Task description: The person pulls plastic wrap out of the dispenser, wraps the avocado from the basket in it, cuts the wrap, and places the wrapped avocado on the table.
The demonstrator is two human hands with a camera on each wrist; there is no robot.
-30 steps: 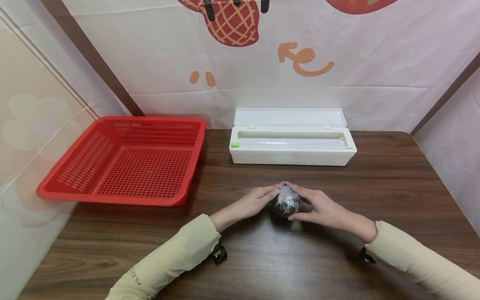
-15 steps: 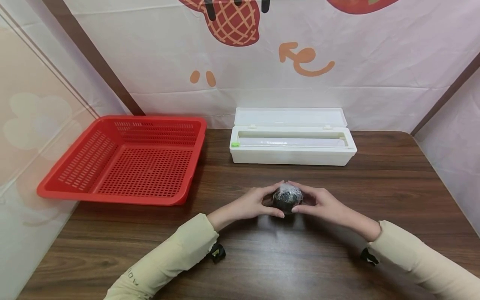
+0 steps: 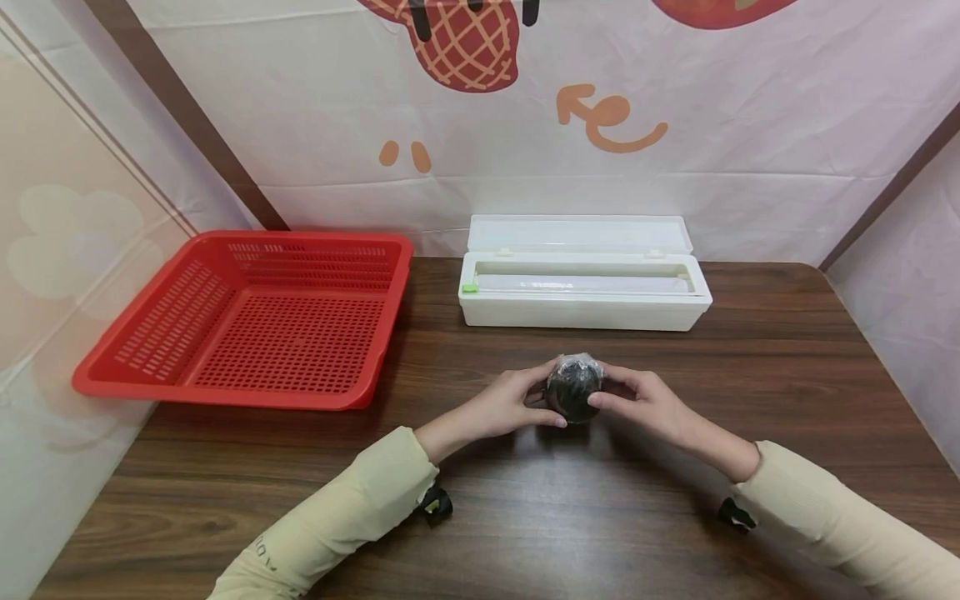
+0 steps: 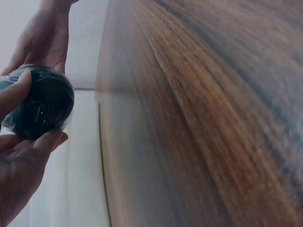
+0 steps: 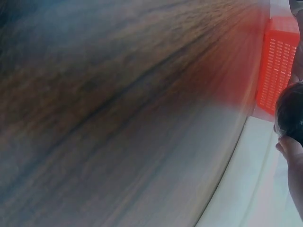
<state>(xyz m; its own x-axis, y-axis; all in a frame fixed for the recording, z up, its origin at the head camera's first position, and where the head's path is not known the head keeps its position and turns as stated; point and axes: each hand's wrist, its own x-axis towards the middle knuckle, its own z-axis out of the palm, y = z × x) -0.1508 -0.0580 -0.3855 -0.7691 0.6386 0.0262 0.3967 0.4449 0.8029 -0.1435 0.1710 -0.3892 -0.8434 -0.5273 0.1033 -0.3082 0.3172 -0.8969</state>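
Note:
Both hands hold a dark, rounded object (image 3: 574, 390) wrapped in clear cling film, near the middle of the table. My left hand (image 3: 495, 407) grips its left side, thumb along the near lower side and fingers behind. From the right, my right hand (image 3: 651, 408) grips it too, with the thumb pressed on the near face. Crumpled film gathers at the top and far side, while the near face looks smooth and dark. In the left wrist view the wrapped object (image 4: 45, 101) is up off the wooden surface; only part of it enters the right wrist view.
Behind the hands stands a white cling film dispenser (image 3: 585, 315), its lid raised and a film roll inside. A red perforated basket (image 3: 225, 394) sits at the left on the brown wooden table (image 3: 780, 358). A printed cloth (image 3: 300, 92) hangs behind the table.
The wrapped object has been turned so its crumpled film faces up and away, and it has shifted slightly farther off. My left thumb has come round to its near side.

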